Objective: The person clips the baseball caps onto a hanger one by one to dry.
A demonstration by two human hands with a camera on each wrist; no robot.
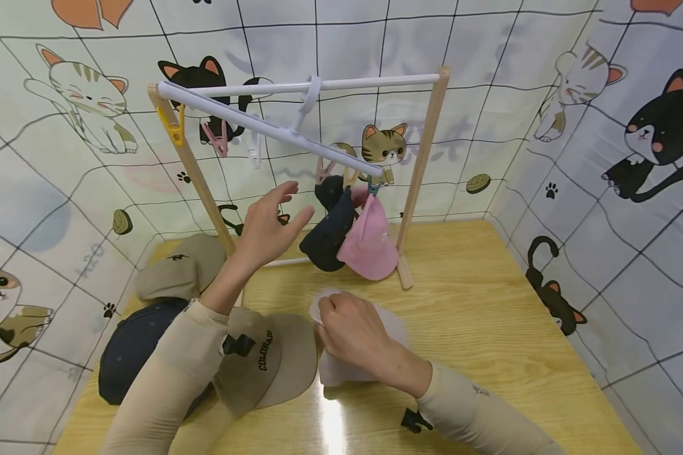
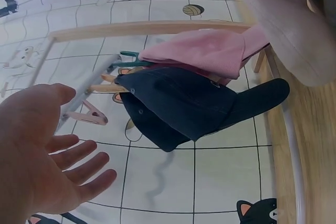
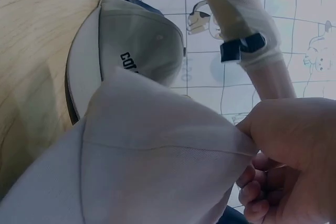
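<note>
My right hand (image 1: 350, 332) pinches the edge of a pale, whitish cap (image 3: 157, 171) low over the table; in the right wrist view its seamed panels hang from thumb and fingers. Raised in front of the rack, my left hand (image 1: 267, 227) has its fingers spread and holds nothing. A white hanger (image 1: 262, 126) hooks on the rack's bar and tilts down to the right. From its low end hang a navy cap (image 1: 327, 240) and a pink cap (image 1: 372, 246), the pink one by a teal clip (image 1: 372, 186). Pink clip (image 2: 92, 116) near the left hand is unoccupied.
The wooden-legged rack (image 1: 427, 145) stands at the table's back. On the left lie a beige cap (image 1: 171, 275), a navy cap (image 1: 131, 354) and a beige lettered cap (image 1: 287, 360). A yellow clip (image 1: 173, 129) hangs at the hanger's raised end. Cat-print sheets surround the table (image 1: 489, 328).
</note>
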